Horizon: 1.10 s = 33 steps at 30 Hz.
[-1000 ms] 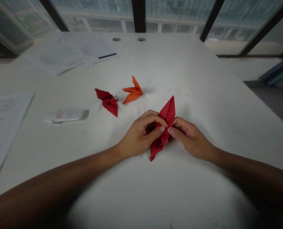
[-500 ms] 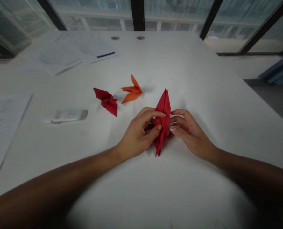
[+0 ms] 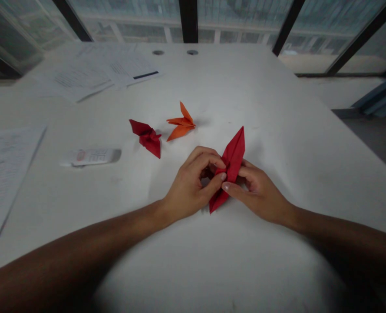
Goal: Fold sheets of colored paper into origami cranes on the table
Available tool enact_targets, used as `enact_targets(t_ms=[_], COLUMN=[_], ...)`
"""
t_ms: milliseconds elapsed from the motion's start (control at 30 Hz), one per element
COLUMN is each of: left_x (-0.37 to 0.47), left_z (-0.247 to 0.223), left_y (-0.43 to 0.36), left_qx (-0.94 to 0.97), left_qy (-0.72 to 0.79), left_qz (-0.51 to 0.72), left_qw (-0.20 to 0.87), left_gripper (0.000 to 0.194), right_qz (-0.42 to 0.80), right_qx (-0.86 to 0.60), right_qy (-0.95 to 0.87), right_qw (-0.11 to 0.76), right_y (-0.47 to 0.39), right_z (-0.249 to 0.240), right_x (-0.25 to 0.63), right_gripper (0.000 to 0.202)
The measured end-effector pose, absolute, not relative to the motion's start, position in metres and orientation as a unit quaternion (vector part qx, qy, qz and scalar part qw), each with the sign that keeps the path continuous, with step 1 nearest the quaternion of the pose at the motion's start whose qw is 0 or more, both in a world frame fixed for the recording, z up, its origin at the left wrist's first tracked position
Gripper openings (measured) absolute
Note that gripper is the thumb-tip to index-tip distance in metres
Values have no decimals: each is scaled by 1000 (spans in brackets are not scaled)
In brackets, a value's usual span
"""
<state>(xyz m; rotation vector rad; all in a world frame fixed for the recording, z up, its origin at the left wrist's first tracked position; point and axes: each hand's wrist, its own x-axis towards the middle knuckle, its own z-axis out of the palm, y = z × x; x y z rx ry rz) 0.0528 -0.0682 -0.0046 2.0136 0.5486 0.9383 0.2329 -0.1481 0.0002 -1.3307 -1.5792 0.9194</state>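
A folded red paper piece [image 3: 235,152] is held between my two hands above the white table, its long pointed ends tilted up to the right and down to the left. My left hand [image 3: 196,182] pinches its left side between thumb and index finger. On the right side, my right hand [image 3: 261,191] grips it, with the thumb in front and the other fingers partly hidden behind the paper. Beyond my left hand lie a dark red folded paper figure [image 3: 150,138] and an orange one [image 3: 183,124].
A white tube or marker-like object [image 3: 93,157] lies on the table [image 3: 193,269] at the left. Printed sheets [image 3: 82,78] cover the back left, and another sheet [image 3: 7,165] is at the left edge. Window frames stand behind the table.
The red paper has turned, its upper tip swinging right and its faces spreading wider. My right hand has moved in and closed on it; my left fingers have curled into a tighter pinch.
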Motion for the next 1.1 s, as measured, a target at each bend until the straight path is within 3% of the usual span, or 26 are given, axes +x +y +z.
enact_targets(t_ms=[367,567,767,967,1100], left_x=[55,55,54,57,57], left_z=[-7,-8,-14,-9,-9], left_y=[-67,-68,-68,-67,-65], left_qx=[749,728,693,647,641], left_qy=[261,273,243,230,236], left_qz=[422,429,384,367,342], left_qw=[440,460,560,628,646], left_gripper=[8,11,23,53,49], right_qz=[430,352,382,342,303], right_qx=[-568,-581,-594,-597,-586], right_qy=[-544,-618,-560,-548,-574], right_qw=[443,395,434,475,485], right_y=[-146,-148,-150,-151,-153], right_z=[-3,-2,-9,-16,-16], right_x=[237,235,236,237,238], right_gripper=[17,14,10,13,23])
